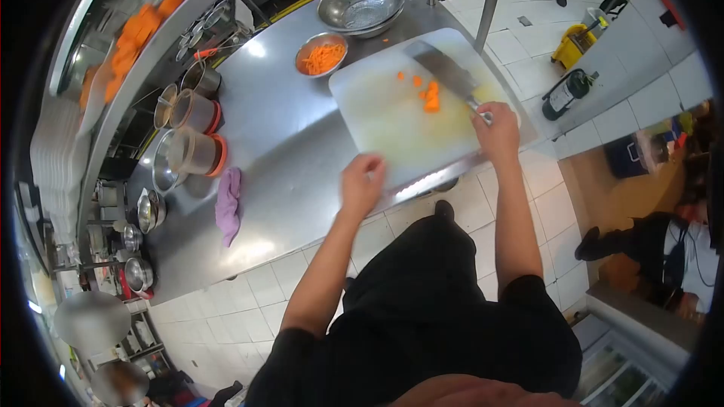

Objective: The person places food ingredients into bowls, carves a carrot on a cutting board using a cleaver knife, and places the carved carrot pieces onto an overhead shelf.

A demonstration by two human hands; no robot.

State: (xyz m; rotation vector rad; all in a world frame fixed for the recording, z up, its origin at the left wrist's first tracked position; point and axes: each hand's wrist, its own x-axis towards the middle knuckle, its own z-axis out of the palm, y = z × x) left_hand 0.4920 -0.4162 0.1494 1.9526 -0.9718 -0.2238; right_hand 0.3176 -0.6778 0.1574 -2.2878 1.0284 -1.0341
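My right hand [496, 133] is wrapped round the handle of a wide-bladed cleaver [441, 66], whose blade lies over the far right part of a white cutting board [377, 124]. Beside the blade are a few cut carrot pieces [431, 98], with smaller bits farther off. My left hand [363, 187] is at the board's near left corner, apart from the carrots. Its fingers are curled in and slightly blurred; whether anything is inside them is hidden. Behind the board stands a metal bowl of carrot strips [323, 56].
Stacked metal bowls [360, 4] stand at the far end of the steel table [290, 173]. A purple cloth [228, 207] and tubs with red bases [192, 152] are on the left. A shelf [162, 34] holds more carrots. Other people stand at the edges.
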